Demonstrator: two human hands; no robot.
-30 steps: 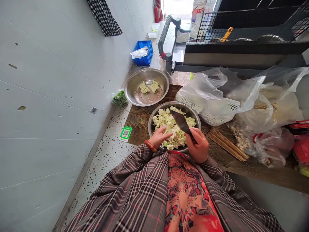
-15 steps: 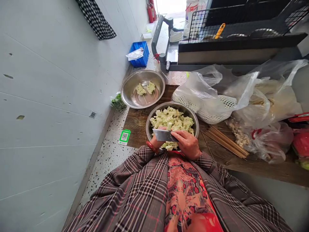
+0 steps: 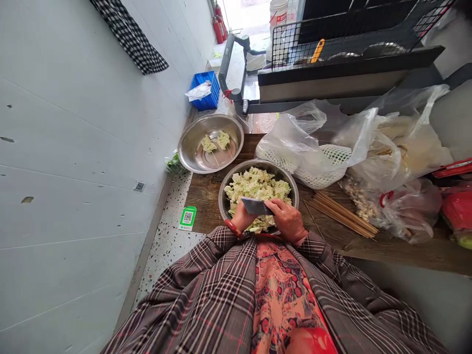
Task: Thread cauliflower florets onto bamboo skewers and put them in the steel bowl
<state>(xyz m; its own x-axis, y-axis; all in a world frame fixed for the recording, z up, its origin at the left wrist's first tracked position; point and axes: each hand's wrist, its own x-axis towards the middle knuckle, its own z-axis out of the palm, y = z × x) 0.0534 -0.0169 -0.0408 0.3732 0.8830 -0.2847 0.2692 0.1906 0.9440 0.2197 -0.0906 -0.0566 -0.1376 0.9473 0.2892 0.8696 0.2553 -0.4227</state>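
My right hand [image 3: 288,220] is closed around the handle of a knife [image 3: 255,206], whose wide grey blade points left over a steel bowl [image 3: 295,189]. Cauliflower florets [image 3: 254,183] fill the bowl. Beside the blade, my left hand [image 3: 243,217] is curled around a piece of cauliflower, its fingers partly hidden by the knife. Farther back, a larger steel basin [image 3: 185,156] contains two skewered cauliflower pieces [image 3: 216,142]. A bundle of wooden skewers [image 3: 341,212] lies to the right of the bowl.
Plastic bags [image 3: 309,142] crowd the right side of the dark wooden table [image 3: 204,194]. A green QR card [image 3: 188,218] lies at its left edge. The white wall [image 3: 73,196] runs along the left, and a blue crate [image 3: 205,91] stands behind the basin.
The view has shifted slightly. The knife blade has turned a little, its tip now nearer the middle of the bowl. The upright cauliflower stalk above the blade no longer stands out.
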